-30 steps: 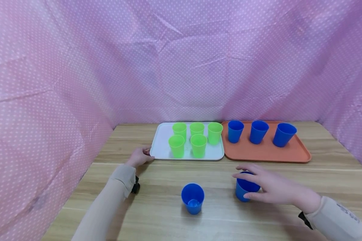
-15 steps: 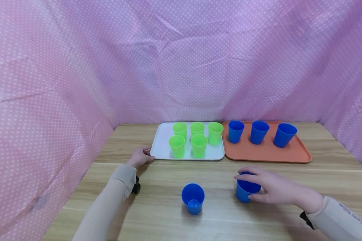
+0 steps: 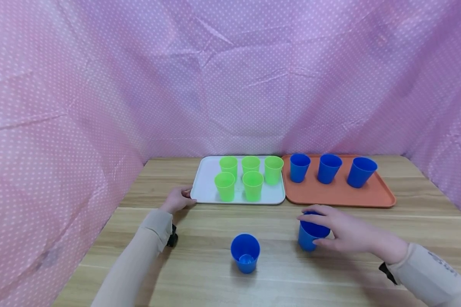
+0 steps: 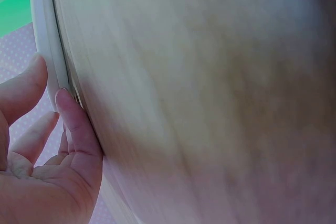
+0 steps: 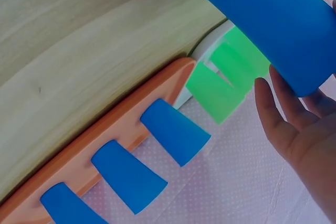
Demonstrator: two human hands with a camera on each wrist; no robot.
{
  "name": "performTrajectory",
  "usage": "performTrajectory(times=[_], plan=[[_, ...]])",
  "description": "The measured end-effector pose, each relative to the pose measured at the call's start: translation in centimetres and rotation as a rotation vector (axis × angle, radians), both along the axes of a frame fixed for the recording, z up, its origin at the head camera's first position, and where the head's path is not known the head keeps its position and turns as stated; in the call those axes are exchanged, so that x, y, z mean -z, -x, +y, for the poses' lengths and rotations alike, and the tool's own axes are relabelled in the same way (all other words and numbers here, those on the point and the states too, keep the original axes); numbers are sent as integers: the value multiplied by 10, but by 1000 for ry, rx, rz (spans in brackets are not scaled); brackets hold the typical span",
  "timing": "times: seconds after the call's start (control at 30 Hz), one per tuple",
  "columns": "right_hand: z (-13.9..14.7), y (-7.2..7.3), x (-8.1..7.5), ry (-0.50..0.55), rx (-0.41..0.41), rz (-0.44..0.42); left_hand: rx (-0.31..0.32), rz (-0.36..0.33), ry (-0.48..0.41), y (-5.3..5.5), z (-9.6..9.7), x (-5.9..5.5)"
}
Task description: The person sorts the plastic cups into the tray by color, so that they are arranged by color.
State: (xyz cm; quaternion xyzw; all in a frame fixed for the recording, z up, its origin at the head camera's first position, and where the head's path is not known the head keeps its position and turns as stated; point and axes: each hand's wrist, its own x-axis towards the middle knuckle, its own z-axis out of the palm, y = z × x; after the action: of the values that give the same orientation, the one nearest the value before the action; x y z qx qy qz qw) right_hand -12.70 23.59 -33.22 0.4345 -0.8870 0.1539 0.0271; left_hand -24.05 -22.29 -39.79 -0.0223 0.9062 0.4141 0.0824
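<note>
My right hand (image 3: 347, 230) holds a blue cup (image 3: 307, 236) by its upper part, fingers on the far side and thumb on the near side. In the right wrist view this blue cup (image 5: 273, 24) is large, with the fingers (image 5: 286, 100) against its wall. My left hand (image 3: 178, 199) grips the front left corner of the white tray (image 3: 204, 179); in the left wrist view the thumb and fingers lie against the rim (image 4: 50, 51). Another blue cup (image 3: 246, 252) stands upright on the table, left of the held one.
Several green cups (image 3: 252, 186) stand in two rows on the white tray. Beside it, three blue cups (image 3: 329, 168) stand in a row on the orange tray (image 3: 338, 197). A pink dotted cloth (image 3: 230, 85) hangs behind the wooden table (image 3: 199, 273).
My right hand and the held blue cup have moved slightly away from me, toward the orange tray. The left hand and the other cups stay in place.
</note>
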Motion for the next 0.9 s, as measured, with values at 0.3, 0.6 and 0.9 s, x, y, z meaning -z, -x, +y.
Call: performTrajectory(times=[0.3, 0.6, 0.9], plan=[[4, 20, -13, 62, 158, 77, -20, -21, 17, -1, 1, -2], [7, 40, -22, 60, 284, -4, -22, -19, 12, 0, 3, -2], [8, 68, -21, 89, 374, -38, -36, -34, 5, 0, 2, -1]])
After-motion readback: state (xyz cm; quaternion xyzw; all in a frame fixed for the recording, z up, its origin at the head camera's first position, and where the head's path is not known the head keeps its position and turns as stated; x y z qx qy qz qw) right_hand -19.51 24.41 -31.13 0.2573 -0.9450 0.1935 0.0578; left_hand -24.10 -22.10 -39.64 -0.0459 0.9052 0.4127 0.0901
